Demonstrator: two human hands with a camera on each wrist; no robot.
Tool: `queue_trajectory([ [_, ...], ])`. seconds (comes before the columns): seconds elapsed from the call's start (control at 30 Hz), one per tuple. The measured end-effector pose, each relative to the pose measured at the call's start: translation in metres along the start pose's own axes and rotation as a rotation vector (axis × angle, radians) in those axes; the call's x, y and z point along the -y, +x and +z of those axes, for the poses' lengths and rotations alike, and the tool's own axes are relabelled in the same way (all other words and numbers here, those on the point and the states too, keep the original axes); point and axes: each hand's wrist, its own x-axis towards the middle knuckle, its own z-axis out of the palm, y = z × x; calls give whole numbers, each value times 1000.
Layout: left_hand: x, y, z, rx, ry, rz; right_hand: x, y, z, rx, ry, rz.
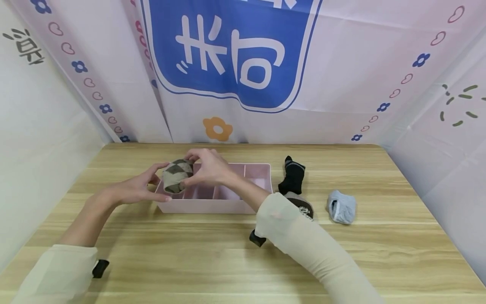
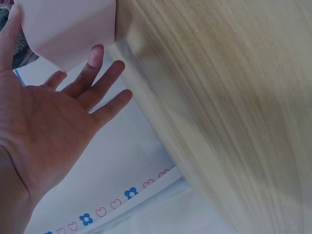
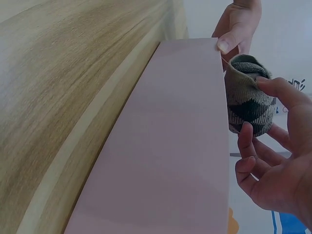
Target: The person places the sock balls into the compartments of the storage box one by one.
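A rolled sock [image 1: 176,176] in beige with a dark diamond pattern sits over the left end of a pink divided box [image 1: 209,206]. My right hand [image 1: 210,167] pinches the sock between thumb and fingers; the right wrist view shows the sock's folded opening [image 3: 246,65]. At the box's left end is my left hand [image 1: 134,187], its fingers spread and thumb by the front rim. In the left wrist view, the left palm [image 2: 46,117] faces the box end with loosely extended fingers. The leftmost compartment is partly hidden by the sock.
Right of the box lies a black sock [image 1: 293,176]. Beside it is a dark brown and grey rolled sock [image 1: 301,204], partly covered by my right sleeve. A light blue rolled sock [image 1: 342,207] rests farther right on the wooden table [image 1: 182,257]. Printed cloth walls surround the table.
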Motion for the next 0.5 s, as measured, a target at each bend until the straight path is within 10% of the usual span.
queue_trajectory([
  [0.5,0,0,1,-7,-16,13,2,6,9,13,3,23],
])
